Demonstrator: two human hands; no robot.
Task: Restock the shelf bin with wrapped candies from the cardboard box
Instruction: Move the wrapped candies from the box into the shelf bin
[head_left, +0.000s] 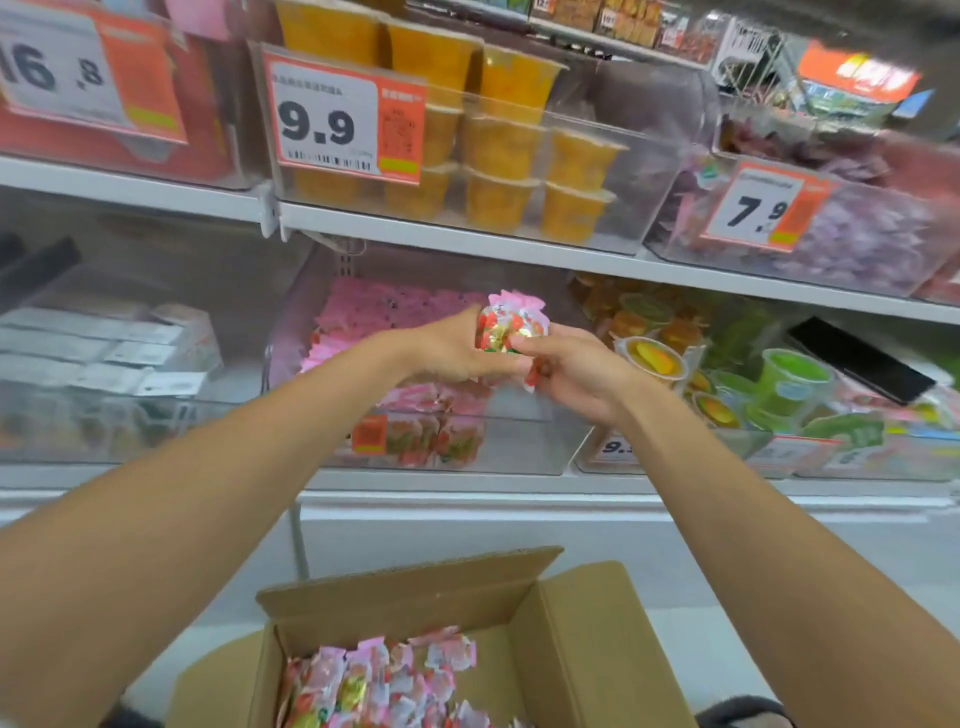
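wrapped candies (374, 680) loose in open cardboard box (566, 649), bottom centre | left hand (447, 351): fingers curled round handful of candies (511, 322) | handful held over clear shelf bin (524, 444), part-filled with pink packets | right hand (576, 371): fingers pinching the handful's right side

A: Upper shelf (467, 240)?
B: Before me, clear bin of orange jelly cups (644, 176) beside bin of purple candies (883, 260).
A: Lower shelf (467, 486)?
B: Bin of pink wrapped candies (519, 447), between white boxes (104, 343) and fruit jelly cups (654, 358).
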